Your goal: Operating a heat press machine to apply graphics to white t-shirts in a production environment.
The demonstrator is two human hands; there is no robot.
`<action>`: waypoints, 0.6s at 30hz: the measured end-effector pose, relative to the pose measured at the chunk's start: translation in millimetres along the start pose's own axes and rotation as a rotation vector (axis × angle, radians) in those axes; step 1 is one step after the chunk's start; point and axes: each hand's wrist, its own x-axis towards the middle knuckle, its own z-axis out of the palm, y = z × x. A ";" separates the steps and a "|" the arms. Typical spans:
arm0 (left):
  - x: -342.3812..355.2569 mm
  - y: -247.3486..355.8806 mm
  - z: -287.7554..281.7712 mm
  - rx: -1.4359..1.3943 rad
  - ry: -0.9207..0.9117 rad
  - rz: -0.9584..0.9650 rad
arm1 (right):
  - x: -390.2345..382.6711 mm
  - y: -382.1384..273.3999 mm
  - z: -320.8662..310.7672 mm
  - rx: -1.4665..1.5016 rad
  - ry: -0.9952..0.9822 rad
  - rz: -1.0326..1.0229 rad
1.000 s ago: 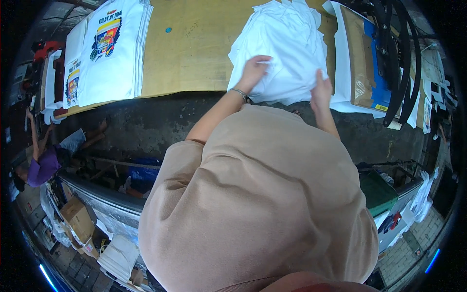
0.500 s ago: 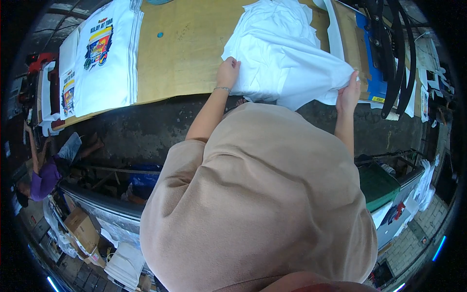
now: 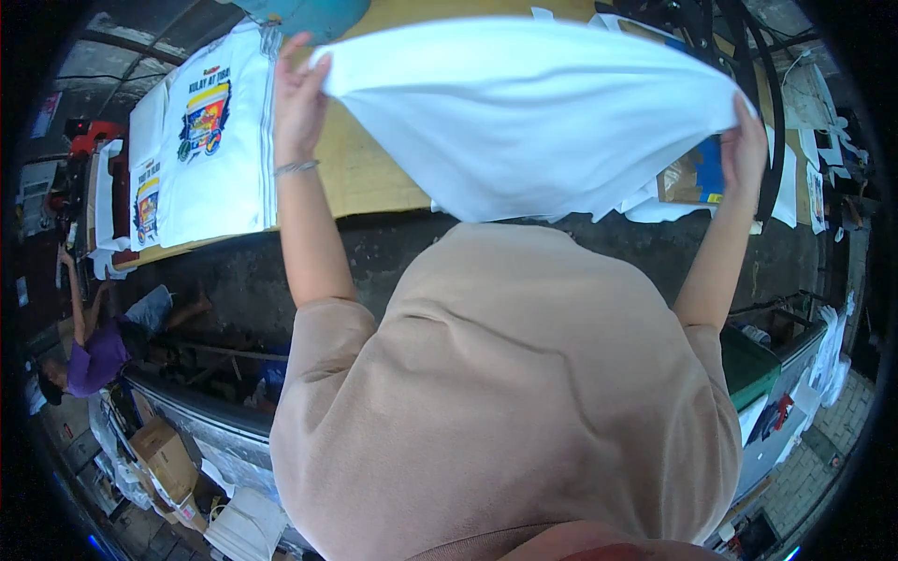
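Observation:
A white cloth garment point(image 3: 533, 103) is stretched wide in the air over the yellow tabletop point(image 3: 369, 187). My left hand point(image 3: 304, 98) pinches its upper left corner, fingers partly raised. My right hand point(image 3: 744, 150) grips its right corner, with the fingertips partly behind the fabric. Left of the cloth lies a stack of white shirts with colourful printed fronts point(image 3: 201, 150). The raised cloth hides much of the table's middle.
A black metal press frame point(image 3: 772, 168) and blue-taped board point(image 3: 687, 173) stand at the right. A teal container point(image 3: 313, 17) is at the back. A person in purple point(image 3: 98, 360) reaches at far left. Behind me are cardboard boxes point(image 3: 164, 453) and a green bin point(image 3: 748, 379).
My hands have moved apart and upward, lifting the white cloth off the pile and spreading it across the table. My left hand is now much farther left.

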 end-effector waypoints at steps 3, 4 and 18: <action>-29.0 64.5 -11.6 -0.007 -0.064 0.303 | -16.7 -27.8 -33.0 0.364 -0.246 -0.210; -37.0 75.4 -14.6 0.013 -0.057 0.349 | -24.4 -29.1 -42.9 0.356 -0.260 -0.213; 63.9 142.7 -24.9 0.362 0.160 0.543 | 80.8 -69.4 38.0 -0.002 -0.289 -0.308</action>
